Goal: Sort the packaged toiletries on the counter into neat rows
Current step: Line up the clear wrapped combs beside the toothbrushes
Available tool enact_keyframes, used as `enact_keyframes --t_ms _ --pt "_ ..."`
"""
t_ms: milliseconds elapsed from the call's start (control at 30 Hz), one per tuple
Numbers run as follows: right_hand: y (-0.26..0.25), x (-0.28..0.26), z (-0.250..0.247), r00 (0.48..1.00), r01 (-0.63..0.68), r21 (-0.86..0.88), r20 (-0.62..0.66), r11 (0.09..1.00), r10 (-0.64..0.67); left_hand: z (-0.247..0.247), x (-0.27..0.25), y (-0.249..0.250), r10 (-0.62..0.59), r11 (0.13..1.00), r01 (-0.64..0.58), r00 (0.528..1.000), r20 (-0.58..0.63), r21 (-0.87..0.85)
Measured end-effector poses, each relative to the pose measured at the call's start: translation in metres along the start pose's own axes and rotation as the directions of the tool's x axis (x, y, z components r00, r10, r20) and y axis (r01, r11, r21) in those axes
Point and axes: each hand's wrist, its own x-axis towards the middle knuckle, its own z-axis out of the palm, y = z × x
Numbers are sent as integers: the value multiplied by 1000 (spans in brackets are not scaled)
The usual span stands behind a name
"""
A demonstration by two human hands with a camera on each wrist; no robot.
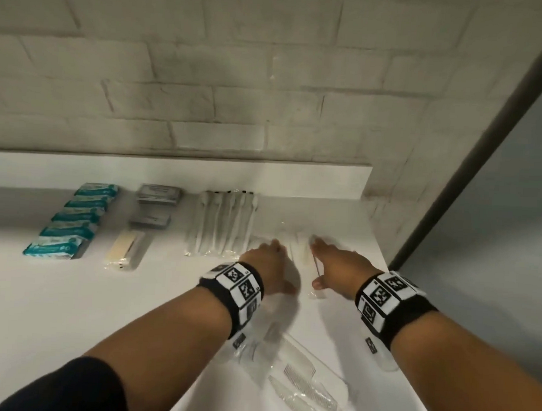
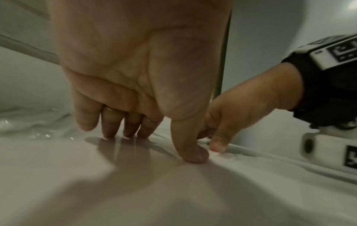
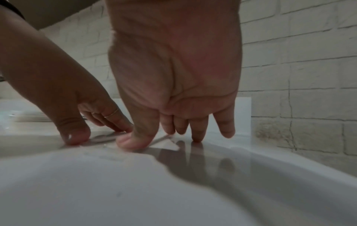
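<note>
Both hands lie flat-fingered on the white counter (image 1: 70,304), one on each side of several thin clear packets (image 1: 300,251). My left hand (image 1: 279,265) touches their left edge with straight fingers, thumb down on the plastic (image 2: 231,156). On the other side, my right hand (image 1: 320,261) presses its thumb on a clear packet (image 3: 166,144), fingertips touching the counter. Neither hand grips anything. Further left lie a row of long white packets (image 1: 221,228), grey boxes (image 1: 157,199), a cream pack (image 1: 124,249) and a row of teal packets (image 1: 71,223).
Clear packets holding combs (image 1: 304,383) lie loosely near the front edge, under my forearms. A low white backsplash (image 1: 296,181) and a brick wall close the back. The counter ends just right of my right hand, beside a dark-framed panel (image 1: 486,153).
</note>
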Motion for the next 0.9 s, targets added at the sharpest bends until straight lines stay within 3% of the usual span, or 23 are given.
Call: enact_keyframes --t_ms 100,300,600,667,733,800,900 --pt "-2 19 -7 997 67 15 25 998 -68 -10 17 -7 -11 1000 10 999 37 13" --pt "1 49 -7 994 76 -19 79 997 -75 -7 33 -13 13 996 -12 1000 -16 83" --pt "6 53 -5 991 101 21 91 995 -103 -7 43 -14 28 984 -23 999 -28 176" --pt "8 47 -7 991 121 138 37 983 -127 -8 42 -13 23 982 -17 999 -29 187" --pt "5 32 -10 991 122 306 -96 944 -97 -9 42 -12 22 976 -17 1000 -20 219" --pt "-6 5 -14 985 119 300 -154 947 -75 -11 42 -11 23 959 -20 1000 -7 283" --pt "-38 -47 -6 970 185 191 122 964 -210 -10 44 -12 20 947 -19 1000 2 321"
